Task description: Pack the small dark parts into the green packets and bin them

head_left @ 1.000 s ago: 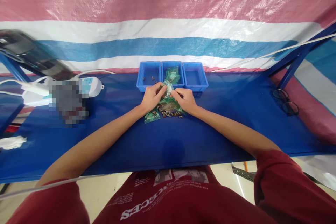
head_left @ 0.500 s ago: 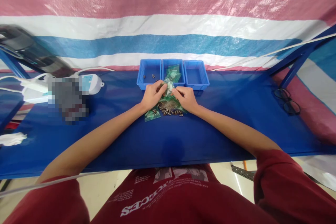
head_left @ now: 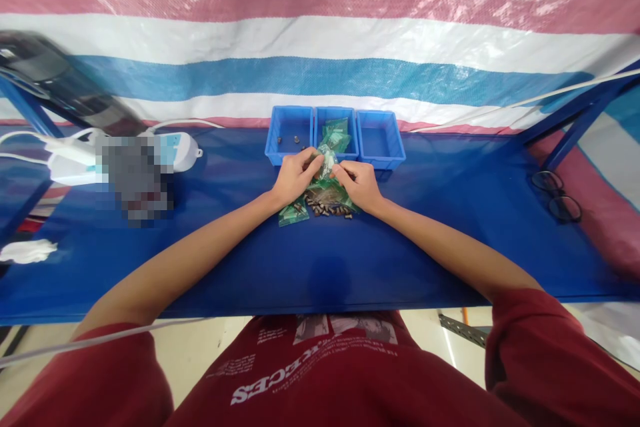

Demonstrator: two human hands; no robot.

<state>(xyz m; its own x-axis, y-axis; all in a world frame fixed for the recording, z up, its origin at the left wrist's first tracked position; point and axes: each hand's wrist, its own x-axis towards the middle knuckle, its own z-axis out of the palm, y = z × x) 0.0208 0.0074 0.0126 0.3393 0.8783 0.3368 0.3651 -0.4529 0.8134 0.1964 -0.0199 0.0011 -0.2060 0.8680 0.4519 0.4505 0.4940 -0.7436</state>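
Between my hands is a small clear plastic bag (head_left: 329,161) with green on it, pinched from both sides. My left hand (head_left: 296,177) is closed on its left edge, and my right hand (head_left: 361,183) is closed on its right edge. Just below lie more green-marked bags and a heap of small metal screws (head_left: 327,207); my hands partly cover them. One filled bag (head_left: 294,213) rests on the table at the heap's left. Behind my hands, the middle blue bin (head_left: 354,121) holds several green-marked bags (head_left: 335,135).
The left blue bin (head_left: 280,121) contains a few small metal pieces. A right blue bin (head_left: 381,137) stands beside the middle one. On the left are a white power strip (head_left: 75,170), a blurred dark object and white tissue (head_left: 29,251). Glasses (head_left: 556,197) lie far right.
My head view has shifted slightly, so the bins and table appear a little higher and the bins further right. Both hands still grip the bag, with little change in their pose.
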